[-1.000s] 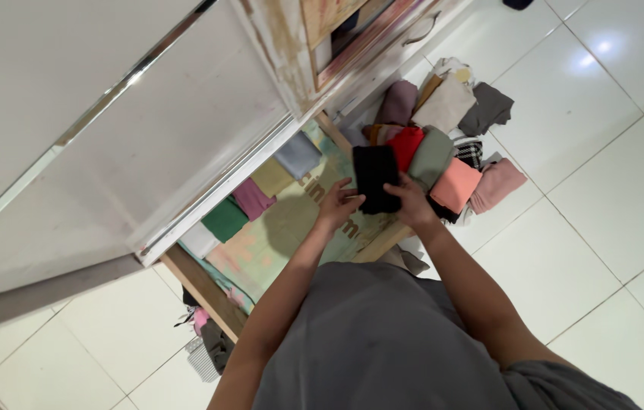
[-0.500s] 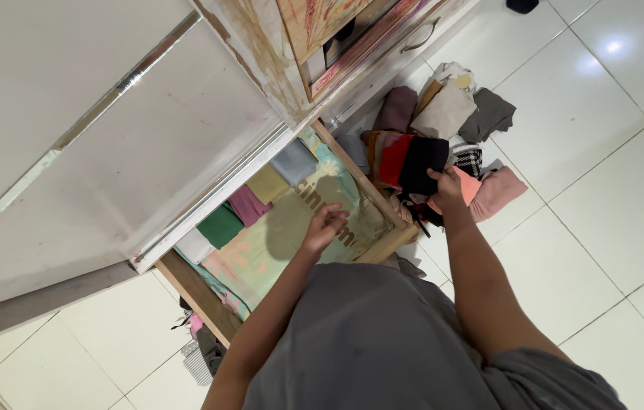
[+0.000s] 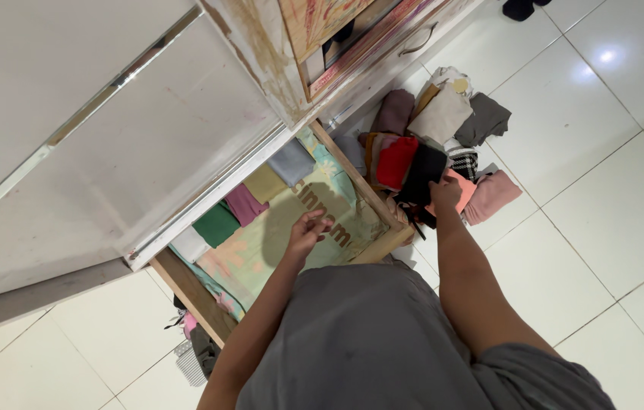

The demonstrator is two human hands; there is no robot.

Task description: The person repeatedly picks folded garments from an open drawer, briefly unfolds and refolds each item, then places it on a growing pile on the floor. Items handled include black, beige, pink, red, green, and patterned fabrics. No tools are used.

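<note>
Black folded cloth, seemingly gripped by right hand fingers.

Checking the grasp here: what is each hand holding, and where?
The right hand grips the black folded cloth at its lower edge; the left hand holds nothing.

My left hand is stretched forward with the forearm running up from the lower middle of the view, elbow only lightly bent. Its fingers are curled loosely inward, not clenched, and the palm faces down; it grips nothing. My right hand reaches further out and to the right, the arm nearly straight from the shoulder, wrist in line with the forearm. Its fingers are bent down and pinched together at the tips, closed on a black cloth. Both arms are bare from the short grey sleeves down. The two hands sit well apart.
</note>
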